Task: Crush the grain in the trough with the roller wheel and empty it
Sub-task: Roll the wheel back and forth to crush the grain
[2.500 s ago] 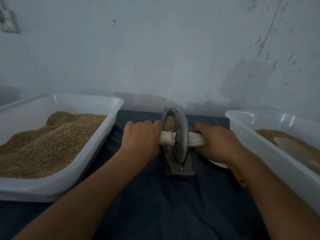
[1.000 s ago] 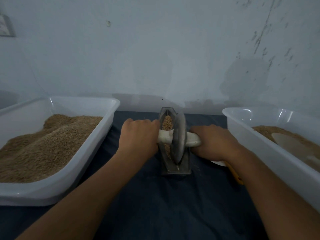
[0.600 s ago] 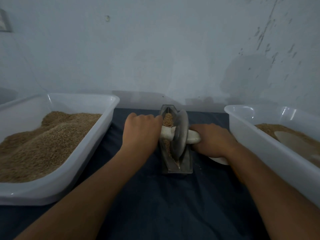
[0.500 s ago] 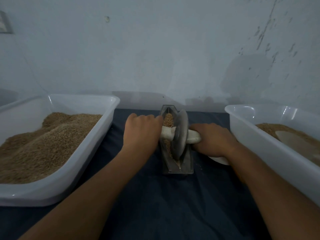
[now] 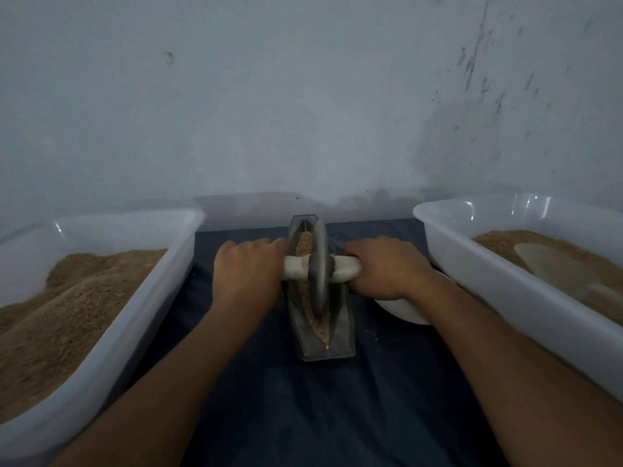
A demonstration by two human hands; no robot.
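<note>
1. Narrow grey metal trough [image 5: 340, 335] at centre, on dark blue cloth [image 5: 303, 409], holding brown grain [image 5: 305, 241].
2. Upright grey roller wheel [image 5: 318, 264] stands in it.
3. Left hand [image 5: 247, 267] at 9 o'clock and right hand [image 5: 384, 266] at 3 o'clock each grip the pale axle handle [image 5: 344, 268] — fingers curled around.

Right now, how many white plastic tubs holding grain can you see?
2. One white plastic tub sits left of the metal trough, heaped with brown grain; the other white plastic tub sits on its right. Both run off-frame, so more may be hidden.
</note>
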